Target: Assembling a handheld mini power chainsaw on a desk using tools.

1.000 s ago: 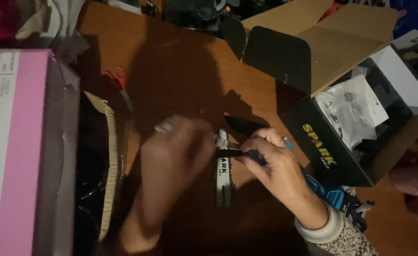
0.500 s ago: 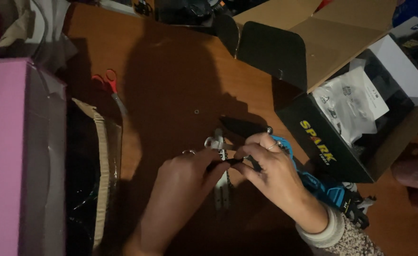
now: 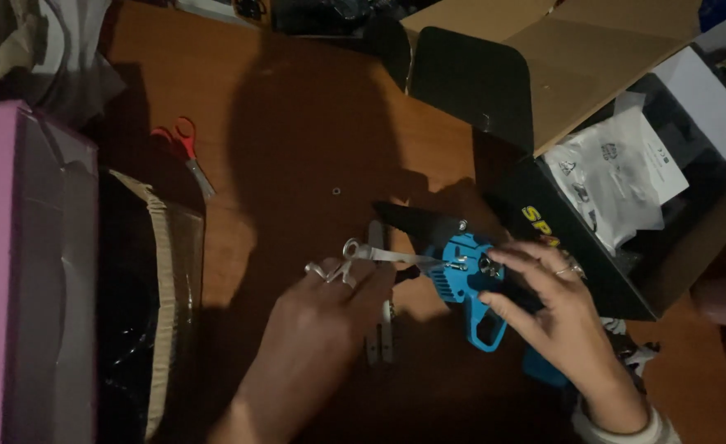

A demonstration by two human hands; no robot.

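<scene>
— What's hard to make out from where you look?

— Plenty; the light is dim. Your left hand [image 3: 330, 308] grips a flat metal wrench [image 3: 379, 253], fingers curled round its ring end; the far tip reaches the blue power tool [image 3: 461, 279], on the wooden table [image 3: 297, 148] just right of centre. You cannot tell whether the tip sits on a bolt; it's too small and shadowed.

— And the right hand?

— Your right hand [image 3: 556, 316] rests on the tool's body, fingers spread over it, thumb by the handle loop. It covers the tool's right side, and the black guard [image 3: 420, 222] fades into shadow. A grey bar [image 3: 379, 329] under your left hand is half hidden.

— Room to move?

— Tight to the right: the open black box [image 3: 568, 247] stands just beside the tool, with a plastic bag [image 3: 618, 177] inside. Left, a cardboard edge [image 3: 161, 288] and a pink box [image 3: 1, 271], cut off by the frame. The bare wood toward the red scissors [image 3: 186, 152] lies open.
</scene>
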